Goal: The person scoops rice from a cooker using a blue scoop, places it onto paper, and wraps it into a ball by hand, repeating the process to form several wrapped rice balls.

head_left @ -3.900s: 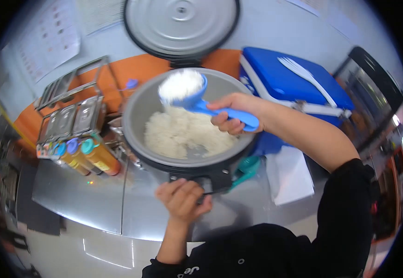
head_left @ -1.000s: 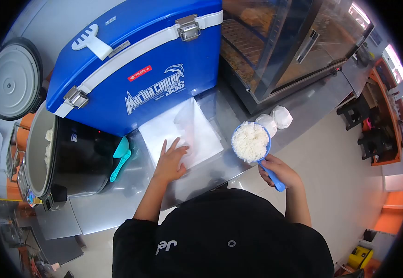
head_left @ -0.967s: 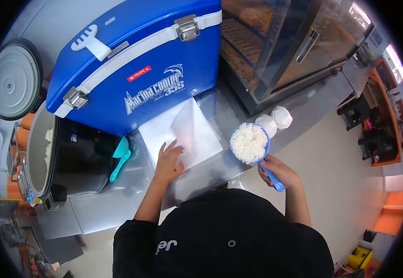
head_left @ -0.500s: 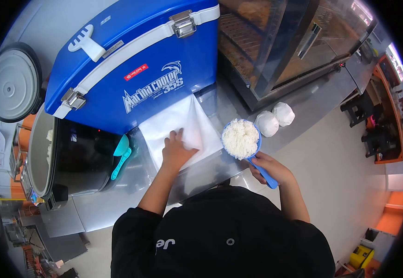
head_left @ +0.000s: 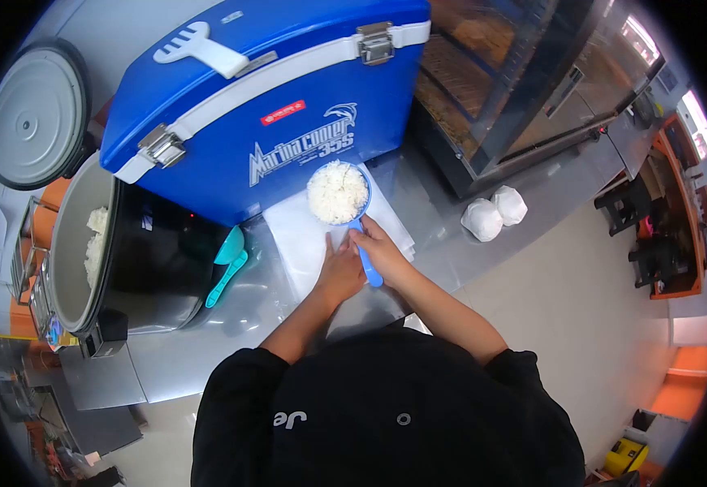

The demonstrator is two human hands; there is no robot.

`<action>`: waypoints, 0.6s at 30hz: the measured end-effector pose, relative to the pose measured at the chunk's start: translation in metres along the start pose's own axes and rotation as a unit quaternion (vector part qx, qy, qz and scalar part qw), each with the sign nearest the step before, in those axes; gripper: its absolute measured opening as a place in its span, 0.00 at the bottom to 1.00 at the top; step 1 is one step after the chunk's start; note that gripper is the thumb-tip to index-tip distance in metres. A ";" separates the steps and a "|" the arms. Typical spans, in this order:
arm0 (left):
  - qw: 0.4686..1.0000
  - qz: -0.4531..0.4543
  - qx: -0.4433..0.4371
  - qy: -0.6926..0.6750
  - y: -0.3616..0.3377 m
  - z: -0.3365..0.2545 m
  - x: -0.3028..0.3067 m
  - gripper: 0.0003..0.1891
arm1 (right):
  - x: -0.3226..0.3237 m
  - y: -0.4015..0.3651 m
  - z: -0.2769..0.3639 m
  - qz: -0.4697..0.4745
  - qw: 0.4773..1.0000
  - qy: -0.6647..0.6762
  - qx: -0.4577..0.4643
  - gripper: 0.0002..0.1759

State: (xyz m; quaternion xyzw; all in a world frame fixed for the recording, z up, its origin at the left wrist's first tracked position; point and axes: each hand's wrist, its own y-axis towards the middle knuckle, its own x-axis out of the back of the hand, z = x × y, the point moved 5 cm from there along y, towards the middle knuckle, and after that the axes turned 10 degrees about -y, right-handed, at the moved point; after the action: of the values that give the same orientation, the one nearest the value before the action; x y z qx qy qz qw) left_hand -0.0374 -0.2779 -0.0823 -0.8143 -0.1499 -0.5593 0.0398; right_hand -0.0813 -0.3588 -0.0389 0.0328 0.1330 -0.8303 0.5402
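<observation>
My right hand (head_left: pixel 382 247) grips the handle of a blue measuring scoop (head_left: pixel 371 271), its cup heaped with white cooked rice (head_left: pixel 338 192). The scoop is over a stack of white paper sheets (head_left: pixel 288 237) on the steel counter. Close beside the handle, my left hand (head_left: pixel 342 274) is at the lower part of the paper with its fingers stretched out. Whether its fingertips touch the scoop cannot be made out. To the left lies a teal scoop (head_left: pixel 227 264). Two white paper-wrapped bundles (head_left: pixel 492 214) sit to the right.
A large blue cooler (head_left: pixel 288 122) stands behind the paper, with a white fork-shaped utensil (head_left: pixel 203 50) on it. At left is an open rice cooker (head_left: pixel 158 252) containing rice, its round lid (head_left: pixel 36 118) raised. A glass display cabinet (head_left: pixel 499 81) occupies the back right.
My right hand has brought the rice-filled scoop leftward from beside the paper to over it. My left hand has shifted right and lower on the paper, close to my right hand. The view has shifted slightly.
</observation>
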 end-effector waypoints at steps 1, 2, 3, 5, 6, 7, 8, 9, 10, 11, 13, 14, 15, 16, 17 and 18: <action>0.998 -0.025 0.059 0.014 -0.003 0.011 0.003 0.26 | 0.005 0.014 -0.018 0.003 1.000 0.007 0.011 0.24; 0.993 -0.061 0.093 -0.037 -0.010 0.020 0.016 0.27 | 0.008 0.021 -0.026 0.006 1.000 0.014 0.021 0.34; 0.993 -0.065 0.096 -0.038 -0.015 0.032 0.023 0.27 | 0.011 0.022 -0.026 0.010 1.000 0.011 0.020 0.34; 0.985 -0.085 0.150 0.018 -0.028 0.061 0.038 0.29 | 0.024 0.018 -0.032 -0.016 0.998 -0.037 -0.040 0.35; 0.984 -0.088 0.155 0.014 -0.035 0.071 0.042 0.29 | 0.031 0.021 -0.040 -0.043 0.998 -0.024 -0.047 0.36; 0.981 -0.082 0.176 0.016 -0.042 0.082 0.045 0.29 | 0.039 0.021 -0.047 -0.038 0.998 -0.031 -0.051 0.36; 0.977 -0.077 0.198 0.019 -0.047 0.089 0.047 0.29 | 0.047 0.019 -0.048 -0.047 0.996 -0.062 -0.038 0.37; 0.975 -0.081 0.205 0.015 -0.050 0.092 0.049 0.29 | 0.054 0.017 -0.045 -0.054 0.994 -0.094 -0.025 0.38; 0.977 -0.082 0.198 0.002 -0.053 0.093 0.051 0.29 | 0.061 0.016 -0.045 -0.070 0.986 -0.146 -0.041 0.37; 0.978 -0.082 0.191 -0.011 -0.056 0.093 0.053 0.29 | 0.060 0.015 -0.038 -0.063 0.985 -0.151 -0.044 0.37; 0.976 -0.090 0.196 -0.024 -0.058 0.092 0.055 0.29 | 0.055 0.007 -0.008 -0.117 0.875 -0.470 0.005 0.38; 0.976 -0.095 0.193 -0.035 -0.058 0.092 0.055 0.29 | 0.044 0.003 0.004 -0.111 0.873 -0.476 0.003 0.38; 0.974 -0.098 0.200 -0.042 -0.059 0.095 0.054 0.29 | 0.025 0.000 0.016 -0.069 0.777 -0.625 0.028 0.39; 0.973 -0.106 0.198 -0.050 -0.060 0.097 0.053 0.29 | 0.010 -0.003 0.020 -0.024 0.655 -0.753 0.054 0.39; 0.972 -0.115 0.195 -0.058 -0.061 0.099 0.053 0.29 | 0.006 -0.004 0.015 -0.018 0.650 -0.758 0.054 0.39; 0.971 -0.118 0.200 -0.063 -0.063 0.100 0.052 0.29 | -0.001 -0.005 0.012 -0.020 0.615 -0.780 0.111 0.40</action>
State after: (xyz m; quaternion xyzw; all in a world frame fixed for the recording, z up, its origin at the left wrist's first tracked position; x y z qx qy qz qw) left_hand 0.0521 -0.1843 -0.0777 -0.7997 -0.3565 -0.4664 0.1262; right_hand -0.0845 -0.3594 -0.0265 -0.5702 -0.4314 -0.5619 0.4159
